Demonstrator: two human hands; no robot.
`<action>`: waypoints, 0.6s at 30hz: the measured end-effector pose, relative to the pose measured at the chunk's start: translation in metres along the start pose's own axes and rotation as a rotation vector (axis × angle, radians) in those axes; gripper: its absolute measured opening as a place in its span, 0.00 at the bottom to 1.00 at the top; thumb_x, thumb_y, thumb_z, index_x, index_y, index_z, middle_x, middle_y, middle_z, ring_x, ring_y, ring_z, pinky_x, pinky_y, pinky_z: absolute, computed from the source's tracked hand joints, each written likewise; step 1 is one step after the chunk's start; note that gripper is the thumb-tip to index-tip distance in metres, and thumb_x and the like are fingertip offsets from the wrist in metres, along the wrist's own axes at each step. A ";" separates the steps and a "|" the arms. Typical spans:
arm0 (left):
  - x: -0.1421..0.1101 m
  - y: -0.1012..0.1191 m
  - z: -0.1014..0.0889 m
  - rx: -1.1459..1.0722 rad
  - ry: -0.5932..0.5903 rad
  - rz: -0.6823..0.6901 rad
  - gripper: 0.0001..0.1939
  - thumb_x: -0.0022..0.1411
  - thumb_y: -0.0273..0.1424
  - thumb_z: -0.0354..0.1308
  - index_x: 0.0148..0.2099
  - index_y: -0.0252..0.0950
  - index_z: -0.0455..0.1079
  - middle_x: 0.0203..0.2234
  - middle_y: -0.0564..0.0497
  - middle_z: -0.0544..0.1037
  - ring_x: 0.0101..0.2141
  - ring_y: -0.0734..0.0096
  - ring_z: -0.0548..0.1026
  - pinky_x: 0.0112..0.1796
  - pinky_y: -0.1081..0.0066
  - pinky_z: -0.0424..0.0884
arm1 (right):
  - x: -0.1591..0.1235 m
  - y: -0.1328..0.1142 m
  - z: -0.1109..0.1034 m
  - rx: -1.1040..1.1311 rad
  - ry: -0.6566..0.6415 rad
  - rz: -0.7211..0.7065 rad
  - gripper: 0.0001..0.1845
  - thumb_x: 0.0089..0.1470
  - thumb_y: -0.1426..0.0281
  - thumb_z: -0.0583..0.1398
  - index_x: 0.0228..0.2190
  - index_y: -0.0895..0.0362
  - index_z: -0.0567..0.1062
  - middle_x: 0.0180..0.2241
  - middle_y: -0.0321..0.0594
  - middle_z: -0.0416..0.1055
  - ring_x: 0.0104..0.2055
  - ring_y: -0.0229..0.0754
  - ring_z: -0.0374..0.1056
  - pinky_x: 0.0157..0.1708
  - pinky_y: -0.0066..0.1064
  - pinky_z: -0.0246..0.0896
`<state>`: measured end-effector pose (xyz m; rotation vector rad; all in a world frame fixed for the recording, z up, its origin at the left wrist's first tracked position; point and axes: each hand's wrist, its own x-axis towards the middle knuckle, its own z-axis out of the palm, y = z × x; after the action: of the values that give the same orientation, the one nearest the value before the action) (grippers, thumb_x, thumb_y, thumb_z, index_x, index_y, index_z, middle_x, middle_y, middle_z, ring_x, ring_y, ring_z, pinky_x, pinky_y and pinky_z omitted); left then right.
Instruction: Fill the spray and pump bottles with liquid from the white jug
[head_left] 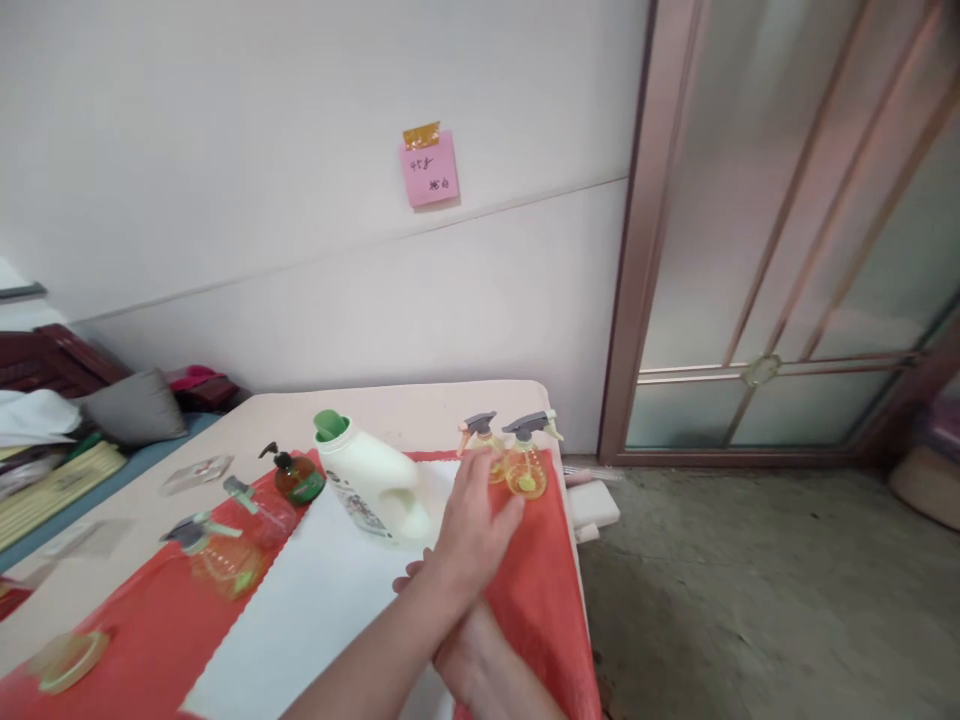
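**Left hand at the corner sprayers**

Left hand (474, 520) stretched over the red cloth (540, 590), fingers long and close together, not wrapped around anything. Fingertips at the foot of the first sprayer (480, 432); touching or only just beside, cannot tell. Right hand (457, 655) crossed beneath the left forearm and mostly hidden; its grip cannot be told.

Both sprayers upright near the far right corner of the table (420, 400), the second sprayer (527, 462) just beside the first. Clear yellow plastic with little liquid visible, so probably light and easy to tip. Smooth round body, perhaps slippery; better to hold at the narrow neck under the grey trigger head than at the belly. Stiff enough for a firm squeeze, not fragile.

White jug (371, 480) lying on its side just left of the hand, green cap toward the far left. Probably much heavier; the handle looks like the best grasp.

Little room on the right: table edge close behind the sprayers, then a drop to the floor. Soft cloth hanging over that edge, able to slide if pulled. More open room toward the middle, on the white sheet (315, 600). Other bottles well apart on the left.
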<state>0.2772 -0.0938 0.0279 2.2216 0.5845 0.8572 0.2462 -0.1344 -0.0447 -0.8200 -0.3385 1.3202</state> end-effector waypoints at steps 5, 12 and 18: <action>0.092 -0.017 0.049 0.347 -0.038 0.002 0.23 0.58 0.27 0.56 0.56 0.35 0.61 0.56 0.36 0.66 0.58 0.54 0.62 0.54 0.58 0.57 | 0.006 -0.013 -0.002 0.238 0.042 0.153 0.18 0.47 0.55 0.58 0.34 0.55 0.75 0.30 0.45 0.76 0.32 0.48 0.72 0.29 0.39 0.66; 0.066 -0.016 0.048 0.366 -0.070 -0.029 0.04 0.63 0.30 0.53 0.37 0.39 0.69 0.33 0.45 0.76 0.40 0.57 0.73 0.42 0.63 0.63 | 0.012 -0.014 -0.006 0.438 0.141 0.239 0.12 0.46 0.61 0.58 0.30 0.55 0.73 0.22 0.38 0.73 0.28 0.46 0.71 0.26 0.36 0.64; -0.019 0.007 -0.036 -0.108 0.363 -0.245 0.12 0.58 0.42 0.60 0.37 0.39 0.74 0.29 0.53 0.77 0.32 0.66 0.72 0.33 0.72 0.65 | 0.023 0.007 -0.015 0.509 0.183 0.334 0.14 0.53 0.59 0.56 0.28 0.58 0.71 0.21 0.37 0.71 0.21 0.35 0.66 0.21 0.25 0.57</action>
<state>0.2394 -0.0946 0.0449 1.8601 0.9361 1.1392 0.2564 -0.1178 -0.0651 -0.5686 0.2870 1.5373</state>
